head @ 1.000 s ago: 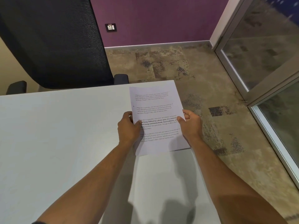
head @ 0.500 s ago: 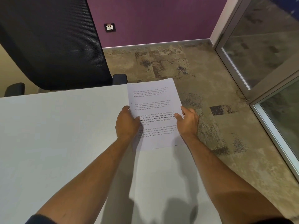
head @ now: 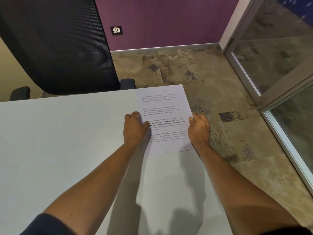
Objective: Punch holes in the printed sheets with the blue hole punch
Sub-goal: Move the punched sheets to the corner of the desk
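White printed sheets (head: 166, 114) with several paragraphs of black text lie at the far right corner of the white table (head: 59, 141). My left hand (head: 134, 128) grips their left edge, thumb on top of the text. My right hand (head: 199, 128) holds the right edge, which lines up with the table's right side. The sheets look nearly flat on the tabletop. No blue hole punch appears in the head view.
A black mesh office chair (head: 55, 44) stands behind the table's far edge, its armrests (head: 127, 83) just past it. Patterned carpet (head: 220, 99) lies to the right. A glass door with a metal frame (head: 264, 99) stands further right, before a purple wall.
Both hands have carried the sheets away from me and lowered them toward the table's far right corner. My right hand has slid to the sheets' outer right edge.
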Demonstrator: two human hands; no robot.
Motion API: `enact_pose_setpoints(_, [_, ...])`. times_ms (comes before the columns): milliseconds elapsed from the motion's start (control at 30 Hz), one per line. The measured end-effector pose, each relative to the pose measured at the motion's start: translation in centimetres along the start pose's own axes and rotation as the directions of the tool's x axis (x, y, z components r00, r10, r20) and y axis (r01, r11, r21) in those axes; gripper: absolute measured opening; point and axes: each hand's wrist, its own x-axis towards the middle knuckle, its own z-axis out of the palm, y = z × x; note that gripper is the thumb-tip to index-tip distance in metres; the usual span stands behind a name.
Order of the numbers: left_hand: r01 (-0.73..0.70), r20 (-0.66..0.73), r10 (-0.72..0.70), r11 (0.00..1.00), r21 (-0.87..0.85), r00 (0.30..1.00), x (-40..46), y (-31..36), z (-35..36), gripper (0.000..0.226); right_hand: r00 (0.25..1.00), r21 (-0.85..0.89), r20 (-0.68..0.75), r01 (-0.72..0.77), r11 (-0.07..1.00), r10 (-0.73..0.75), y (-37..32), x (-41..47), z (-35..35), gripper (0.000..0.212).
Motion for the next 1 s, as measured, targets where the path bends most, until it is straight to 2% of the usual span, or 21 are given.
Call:
enact_pose_setpoints(67, [-0.005,-0.042,0.002,0.998,-0.057,0.999,-0.6,-0.2,-0.6,0.061,0.999,-0.006,-0.046,0.016,1.0,-0.016,-0.2,-0.9,-0.5,0.027])
enact_pose_setpoints(133, [-0.019,-0.081,0.012,0.996,-0.082,0.997,-1.3,-0.8,-1.2,0.064,0.996,-0.037,-0.074,0.048,0.998,-0.05,-0.4,-2.4,-0.9,0.03])
enact_pose_setpoints(333, [-0.052,-0.09,0.046,0.996,-0.069,0.995,-5.5,-3.2,-3.1,0.051,0.992,-0.002,-0.06,0.111,0.994,-0.11,-2.3,-8.6,-1.1,0.038])
enact_pose_setpoints(500, [-0.095,-0.077,0.095,0.995,0.001,0.992,-9.9,-5.1,-5.5,0.043,0.967,-0.005,-0.075,0.243,0.97,-0.243,-5.0,-14.2,-1.2,0.039])
enact_pose_setpoints(567, [-0.118,-0.088,0.121,0.992,0.04,0.989,-11.6,-5.9,-6.8,0.042,0.979,-0.039,-0.005,0.202,0.979,-0.202,-6.7,-16.1,-2.0,0.051])
enact_pose_setpoints(667, [-0.135,-0.097,0.144,0.987,0.085,0.985,-14.5,-7.4,-9.3,0.041,0.974,-0.108,0.203,0.121,0.987,-0.097,-9.0,-18.8,-3.4,0.091])
enact_pose_setpoints(700, [-0.138,-0.098,0.148,0.986,0.097,0.984,-15.5,-8.1,-10.1,0.041,0.964,-0.129,0.255,0.113,0.985,-0.077,-9.6,-19.6,-3.8,0.093])
enact_pose_setpoints(800, [-0.146,-0.106,0.16,0.981,0.124,0.981,-18.5,-10.2,-12.4,0.04,0.946,-0.179,0.317,0.135,0.975,-0.073,-11.4,-22.8,-5.1,0.071])
enact_pose_setpoints(833, [-0.155,-0.113,0.17,0.979,0.132,0.979,-19.5,-10.9,-13.1,0.041,0.941,-0.185,0.33,0.144,0.972,-0.077,-11.9,-24.1,-5.3,0.07])
enact_pose_setpoints(1000, [-0.185,-0.131,0.208,0.968,0.171,0.969,-24.0,-14.6,-16.5,0.041,0.916,-0.176,0.382,0.203,0.963,-0.124,-14.4,-30.7,-5.6,0.096])
